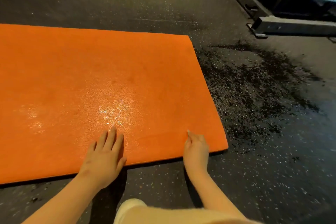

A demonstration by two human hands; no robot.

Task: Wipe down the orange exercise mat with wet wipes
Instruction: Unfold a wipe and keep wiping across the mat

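On the orange mat the left hand lies flat, fingers straight and close together. The right hand is at its near edge, fingers curled, grip unclear.

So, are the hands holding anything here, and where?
Nothing clearly held: the left hand lies flat on the orange mat; the right hand is at its near edge, grip unclear.

Orange mat, foam-like, finely pebbled, matt but shining wet just beyond the left hand. Dark speckled rubbery floor, matt, blacker and glistening right of the right hand. Dull grey metal beam far beyond it.
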